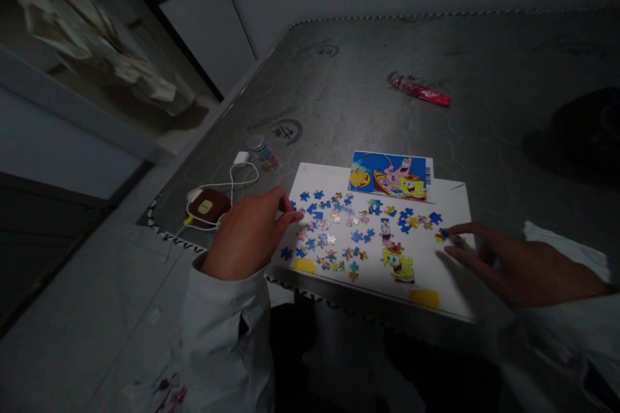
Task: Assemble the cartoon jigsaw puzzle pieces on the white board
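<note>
A white board (450, 206) lies at the near edge of a dark table, with several loose blue and coloured puzzle pieces (339, 226) scattered over it. A small joined yellow cartoon figure (398, 262) sits near its front. My left hand (249, 232) rests on the board's left edge, fingers curled together, fingertips touching a blue piece. My right hand (513, 261) reaches in from the right, fingers stretched out, index tip on a piece (443, 234) at the board's right side. A cartoon reference picture (390, 175) lies at the board's far edge.
A dark red power bank (207, 206) with a white cable and plug (241, 158) sits left of the board, beside a small jar (261, 150). A red wrapper (420, 90) lies farther back. A dark round object (581, 135) is at the right.
</note>
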Tool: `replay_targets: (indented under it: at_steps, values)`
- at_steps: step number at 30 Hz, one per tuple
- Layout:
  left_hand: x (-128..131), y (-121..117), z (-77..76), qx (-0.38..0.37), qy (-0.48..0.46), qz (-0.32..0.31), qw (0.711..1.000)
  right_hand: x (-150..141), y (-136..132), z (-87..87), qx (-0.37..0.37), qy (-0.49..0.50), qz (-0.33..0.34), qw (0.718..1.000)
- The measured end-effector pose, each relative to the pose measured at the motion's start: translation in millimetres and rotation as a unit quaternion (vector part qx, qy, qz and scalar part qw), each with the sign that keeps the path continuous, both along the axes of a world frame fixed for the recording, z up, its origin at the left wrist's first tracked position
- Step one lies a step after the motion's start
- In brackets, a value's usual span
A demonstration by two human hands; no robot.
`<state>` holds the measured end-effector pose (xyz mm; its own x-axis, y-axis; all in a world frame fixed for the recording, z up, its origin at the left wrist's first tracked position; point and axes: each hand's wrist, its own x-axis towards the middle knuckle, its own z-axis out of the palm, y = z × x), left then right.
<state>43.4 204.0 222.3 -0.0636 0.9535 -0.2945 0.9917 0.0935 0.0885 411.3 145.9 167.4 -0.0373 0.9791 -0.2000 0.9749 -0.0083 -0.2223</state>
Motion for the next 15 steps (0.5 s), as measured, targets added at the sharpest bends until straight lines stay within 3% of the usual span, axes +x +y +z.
replay_targets:
  at_steps: [5, 15]
  values:
    - [-1.6, 0.1, -0.9, -0.003, 0.003, -0.003, 1.000, 1.1, 2.4, 1.2, -0.033, 0.029, -0.023, 0.999]
    - [0.1, 2.7, 0.8, 0.017, -0.061, 0.030, 0.998, 3.5, 2.5, -1.1, -0.029, 0.027, -0.026, 0.999]
